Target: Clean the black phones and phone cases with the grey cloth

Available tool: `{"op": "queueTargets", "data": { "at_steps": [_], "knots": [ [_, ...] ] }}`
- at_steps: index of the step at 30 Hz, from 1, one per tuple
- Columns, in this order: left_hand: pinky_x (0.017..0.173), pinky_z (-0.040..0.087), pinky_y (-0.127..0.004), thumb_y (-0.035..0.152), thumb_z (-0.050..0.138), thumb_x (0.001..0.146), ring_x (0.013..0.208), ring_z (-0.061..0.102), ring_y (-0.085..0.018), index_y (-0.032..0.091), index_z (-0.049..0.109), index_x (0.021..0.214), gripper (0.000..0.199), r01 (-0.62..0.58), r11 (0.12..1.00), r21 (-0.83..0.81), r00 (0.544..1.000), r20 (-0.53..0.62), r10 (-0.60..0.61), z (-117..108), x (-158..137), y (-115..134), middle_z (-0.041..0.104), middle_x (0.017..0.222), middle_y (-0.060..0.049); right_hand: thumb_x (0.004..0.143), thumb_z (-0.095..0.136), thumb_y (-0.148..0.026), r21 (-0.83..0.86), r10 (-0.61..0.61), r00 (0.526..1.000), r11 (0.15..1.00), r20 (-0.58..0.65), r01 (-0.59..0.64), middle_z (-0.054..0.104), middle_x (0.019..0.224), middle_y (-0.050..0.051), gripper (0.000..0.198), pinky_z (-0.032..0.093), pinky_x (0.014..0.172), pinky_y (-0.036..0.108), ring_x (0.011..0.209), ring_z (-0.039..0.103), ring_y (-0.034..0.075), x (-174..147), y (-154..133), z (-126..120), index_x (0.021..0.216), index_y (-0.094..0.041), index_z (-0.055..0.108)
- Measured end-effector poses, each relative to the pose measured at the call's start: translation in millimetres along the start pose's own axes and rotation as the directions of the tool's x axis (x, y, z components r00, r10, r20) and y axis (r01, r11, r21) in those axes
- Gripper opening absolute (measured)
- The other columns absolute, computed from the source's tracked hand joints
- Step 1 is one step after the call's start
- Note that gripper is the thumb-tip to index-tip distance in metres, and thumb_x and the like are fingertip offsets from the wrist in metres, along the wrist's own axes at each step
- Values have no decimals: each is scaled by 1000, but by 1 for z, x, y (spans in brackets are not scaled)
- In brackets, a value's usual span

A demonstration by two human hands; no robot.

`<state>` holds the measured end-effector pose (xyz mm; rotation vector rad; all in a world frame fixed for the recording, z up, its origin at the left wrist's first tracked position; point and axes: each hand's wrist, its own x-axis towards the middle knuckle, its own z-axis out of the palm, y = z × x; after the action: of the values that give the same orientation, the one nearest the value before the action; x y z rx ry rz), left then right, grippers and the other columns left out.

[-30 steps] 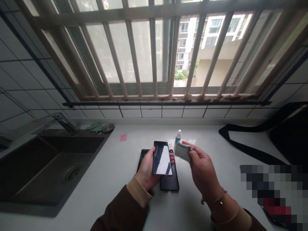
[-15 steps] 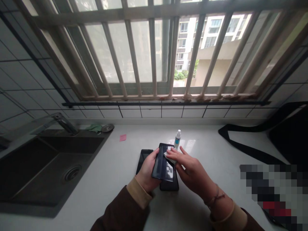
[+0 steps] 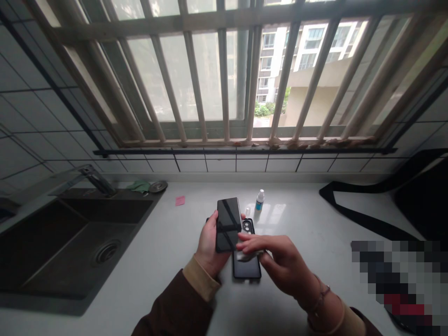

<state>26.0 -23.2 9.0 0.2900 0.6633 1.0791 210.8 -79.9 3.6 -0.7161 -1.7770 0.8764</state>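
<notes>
Head view: I note the phone [image 3: 228, 224] held above the counter [image 3: 168, 247], its long axis running near to far, screen up. My left hand [image 3: 210, 245] clasps its left edge. My right hand [image 3: 280, 263], fingers nearly flat, presses a cloth [image 3: 247, 255] against the phone's near end.

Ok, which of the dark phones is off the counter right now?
The phone gripped in the left hand, screen facing up, with the right hand at its lower edge. The other phone lies flat on the counter, camera side up.
</notes>
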Motion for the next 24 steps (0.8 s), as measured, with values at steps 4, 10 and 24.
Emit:
{"op": "queueTargets", "data": {
  "at_steps": [4,10,24],
  "knots": [
    [85,62,-37,40,42,109,86,78,-27,-2,74,116,53,110,993,36,989,94,-113,-2,1,-2,80,102,-22,104,54,-31,216,277,884,954,-377,-207,83,113,9,28,63,104,50,111,79,28,2,14,-2,112,-22,79],
    [71,61,-32,35,53,105,74,78,-25,2,75,112,41,289,953,89,956,30,-293,-1,-5,-9,81,89,-18,105,53,-39,118,359,637,914,-682,-388,77,132,14,43,56,112,56,124,73,32,6,37,-16,138,-18,71],
    [80,63,-34,43,54,105,78,78,-24,7,76,108,42,37,999,-34,998,-43,-39,6,-5,-6,81,88,-13,105,49,-19,-123,176,976,974,-126,-191,65,151,4,45,43,126,51,144,59,25,3,24,9,144,-29,69]
  ]
}}
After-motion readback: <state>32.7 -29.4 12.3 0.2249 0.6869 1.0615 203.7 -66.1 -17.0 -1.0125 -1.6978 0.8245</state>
